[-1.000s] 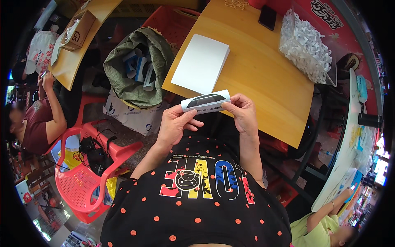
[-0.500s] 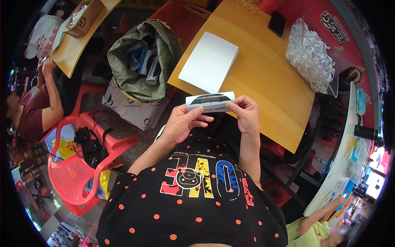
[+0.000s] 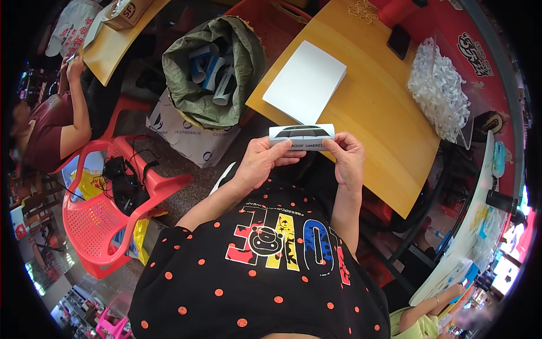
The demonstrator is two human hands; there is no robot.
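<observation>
Both hands hold a rolled sheet of glossy printed paper [image 3: 301,133], a short tube with a dark umbrella picture, level in front of my body. My left hand [image 3: 261,163] pinches its left end, thumb on the near side and fingers curled behind. At the right end, my right hand [image 3: 349,156] grips it between thumb and bent fingers. Just beyond the roll, a stack of white paper [image 3: 305,82] lies on the yellow wooden table [image 3: 372,113]. Similar printed rolls [image 3: 211,73] lie inside an open green woven sack [image 3: 183,101] to the left.
A clear bin of white paper loops [image 3: 437,90] stands on the table's right side. Near the far edge lie a black phone [image 3: 398,42] and rubber bands [image 3: 362,10]. A red plastic chair [image 3: 93,226] with cables is at left. Other people sit at far left and lower right.
The view has turned slightly, so the table and sack appear further right. Both hands still grip the paper roll, which now looks more level.
</observation>
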